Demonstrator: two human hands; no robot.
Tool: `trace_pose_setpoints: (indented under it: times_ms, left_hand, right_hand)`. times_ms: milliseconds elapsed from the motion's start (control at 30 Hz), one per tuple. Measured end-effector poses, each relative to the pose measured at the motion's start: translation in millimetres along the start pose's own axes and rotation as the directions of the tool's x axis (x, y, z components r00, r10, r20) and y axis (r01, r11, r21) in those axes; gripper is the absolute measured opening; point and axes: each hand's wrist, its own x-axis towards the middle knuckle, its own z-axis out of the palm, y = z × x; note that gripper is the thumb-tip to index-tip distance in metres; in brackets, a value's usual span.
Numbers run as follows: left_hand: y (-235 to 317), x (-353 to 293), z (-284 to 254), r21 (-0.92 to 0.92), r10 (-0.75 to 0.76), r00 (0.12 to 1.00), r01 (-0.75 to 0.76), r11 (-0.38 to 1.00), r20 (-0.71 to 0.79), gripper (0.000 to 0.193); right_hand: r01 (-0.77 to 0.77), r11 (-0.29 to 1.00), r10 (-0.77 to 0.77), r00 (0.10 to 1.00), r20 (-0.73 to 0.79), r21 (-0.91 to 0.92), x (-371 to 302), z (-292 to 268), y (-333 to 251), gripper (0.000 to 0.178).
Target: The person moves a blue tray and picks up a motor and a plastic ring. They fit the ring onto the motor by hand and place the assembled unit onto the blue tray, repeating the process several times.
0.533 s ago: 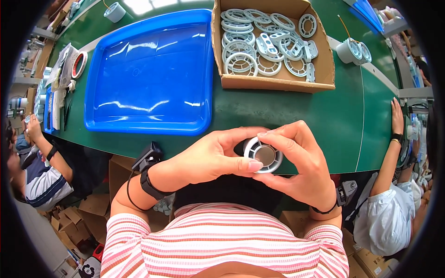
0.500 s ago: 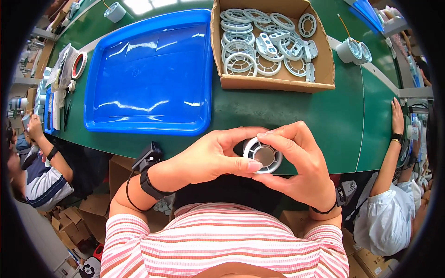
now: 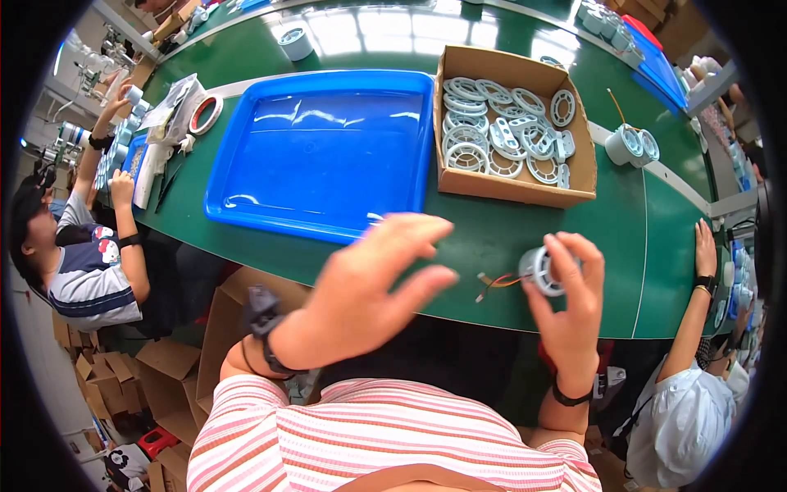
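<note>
My right hand grips a short, round, pale plastic housing with a spoked ring at its end, just above the near part of the green table. Thin red, yellow and dark wires with small connectors trail from its left side. My left hand, slightly blurred, hovers with thumb and fingers apart by the near right corner of an empty blue tray, holding nothing. Beyond my hands stands a cardboard box with pale spoked rings and smaller oblong pieces in it.
Two pale cylinders with a wire stand right of the box; another cylinder is beyond the tray. A roll of tape and plastic bags lie left. People work at both sides, one resting a hand on the table edge.
My left hand has let go of the housing and moved left, opening. My right hand has carried the housing to the right, and its wires now show. The whole view has shifted.
</note>
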Motion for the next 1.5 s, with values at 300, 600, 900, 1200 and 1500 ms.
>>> trace_pose_setpoints:
  times_ms: [300, 600, 900, 1200, 1500]
  left_hand:
    - [-173, -28, -183, 0.798, -0.074, 0.812, 0.583, 0.154, -0.579, 0.054]
    - [-259, -57, -216, 0.421, -0.217, 0.751, 0.558, 0.715, -0.624, 0.031]
    - [-290, -52, -235, 0.198, -0.264, 0.665, 0.535, 0.821, -0.699, 0.024]
    - [-271, -65, -226, -0.204, -0.318, 0.666, 0.246, 0.948, -0.675, 0.019]
    - [-220, -32, -217, -0.208, -0.275, 0.713, 0.183, 0.961, -0.645, 0.021]
  right_hand:
    - [-0.334, 0.909, 0.24, 0.909, -0.341, -0.249, -16, -50, 117, 0.051]
    - [-0.289, 0.88, 0.194, 0.943, -0.268, -0.377, 20, -95, 102, 0.053]
    - [-0.168, 0.951, 0.187, 0.981, 0.051, -0.258, 132, -83, 114, 0.047]
    - [-0.003, 0.983, -0.006, 0.999, -0.045, -0.186, 152, -39, 54, 0.039]
    - [-0.005, 0.979, -0.02, 0.993, 0.117, 0.203, 121, -24, -16, 0.043]
